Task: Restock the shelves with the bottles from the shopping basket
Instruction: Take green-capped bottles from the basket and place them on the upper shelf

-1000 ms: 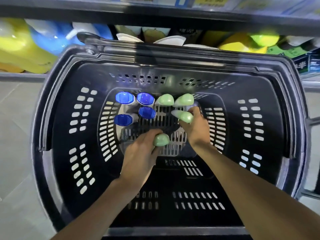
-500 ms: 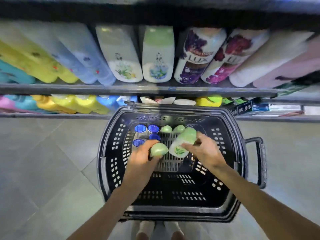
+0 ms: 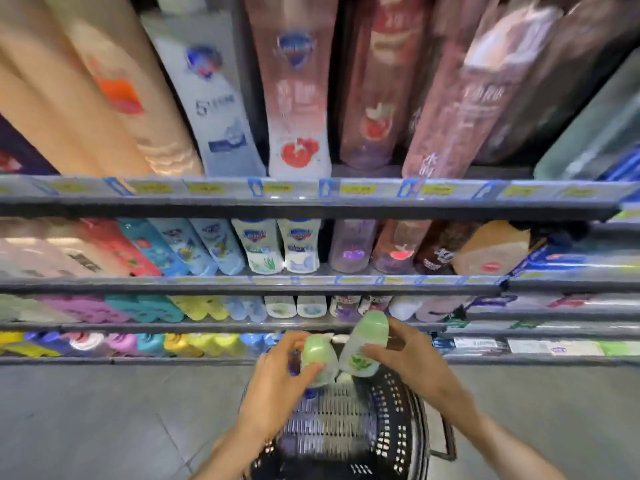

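Note:
My left hand [image 3: 273,386] grips a small green-capped bottle [image 3: 317,355] lifted above the black shopping basket [image 3: 391,431]. My right hand [image 3: 415,362] holds a second green-capped bottle [image 3: 367,344] with a leaf label, tilted, right beside the first. Both bottles hang in front of the lower shelves. A blue cap [image 3: 311,393] of another bottle shows inside the basket below my hands; the rest of the basket's contents are hidden or blurred.
Several shelf levels [image 3: 311,202] rise ahead, packed with upright body-wash bottles. Two white bottles [image 3: 296,306] with green and blue labels stand on the third shelf just above my hands. Grey floor tiles [image 3: 104,417] lie left and right of the basket.
Both hands have lifted their green-capped bottles up out of the basket. My view has tilted upward, bringing the upper shelves into sight.

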Action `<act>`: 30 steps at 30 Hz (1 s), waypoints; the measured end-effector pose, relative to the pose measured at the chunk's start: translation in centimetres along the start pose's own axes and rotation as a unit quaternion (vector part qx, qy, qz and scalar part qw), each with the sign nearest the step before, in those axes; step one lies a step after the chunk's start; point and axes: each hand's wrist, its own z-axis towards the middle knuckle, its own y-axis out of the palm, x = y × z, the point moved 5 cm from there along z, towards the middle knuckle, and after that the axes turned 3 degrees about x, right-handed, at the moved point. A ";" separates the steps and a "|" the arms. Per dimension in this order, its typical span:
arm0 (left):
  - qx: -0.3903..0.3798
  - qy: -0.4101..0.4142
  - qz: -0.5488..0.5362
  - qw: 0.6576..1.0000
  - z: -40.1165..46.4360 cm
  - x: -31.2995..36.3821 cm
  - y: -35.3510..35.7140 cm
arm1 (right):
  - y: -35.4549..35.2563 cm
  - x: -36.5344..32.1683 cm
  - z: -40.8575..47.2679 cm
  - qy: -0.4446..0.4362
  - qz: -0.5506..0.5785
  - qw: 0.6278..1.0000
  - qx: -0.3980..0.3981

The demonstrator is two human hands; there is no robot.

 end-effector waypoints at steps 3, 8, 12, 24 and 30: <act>0.000 0.033 -0.002 0.999 0.1 6.2 -3.6 | -3.1 -6.0 -1.6 -0.033 0.002 0.999 0.004; 0.020 0.096 0.000 0.995 -0.9 16.8 -10.6 | -8.2 -17.5 -5.9 -0.107 -0.021 0.994 0.011; 0.050 0.167 0.009 0.985 -2.1 24.5 -15.7 | -12.0 -25.1 -8.8 -0.159 -0.029 0.986 0.028; 0.112 0.301 -0.014 0.947 -5.2 42.8 -25.8 | -21.4 -42.9 -17.2 -0.347 -0.058 0.932 0.082; 0.121 0.369 -0.020 0.921 -6.4 50.7 -29.2 | -25.5 -49.2 -19.9 -0.405 -0.059 0.909 0.085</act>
